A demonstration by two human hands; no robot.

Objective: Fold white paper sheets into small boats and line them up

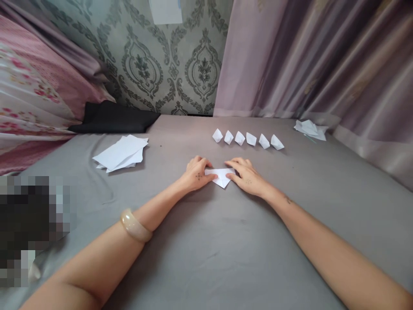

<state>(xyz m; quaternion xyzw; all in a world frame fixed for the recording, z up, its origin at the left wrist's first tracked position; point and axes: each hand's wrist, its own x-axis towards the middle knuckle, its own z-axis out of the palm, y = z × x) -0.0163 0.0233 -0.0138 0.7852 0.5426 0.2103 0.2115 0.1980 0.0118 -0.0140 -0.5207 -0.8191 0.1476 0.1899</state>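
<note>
Between my two hands a folded sheet of white paper point(222, 175) lies on the grey cloth, its straight edge away from me and a point toward me. My left hand point(197, 173) grips its left end, thumb on top and fingers at the far edge. On the right end, my right hand point(247, 176) holds it the same way, with the thumb pressed on the paper. Just beyond my hands stands a row of several small folded white paper shapes point(239, 138).
A stack of white paper sheets point(121, 154) lies at the left. Paper scraps point(310, 129) sit at the far right by the curtain point(274, 56). Black fabric point(112, 118) is at the back left, against the patterned wall point(174, 64). A pixelated area covers the left edge.
</note>
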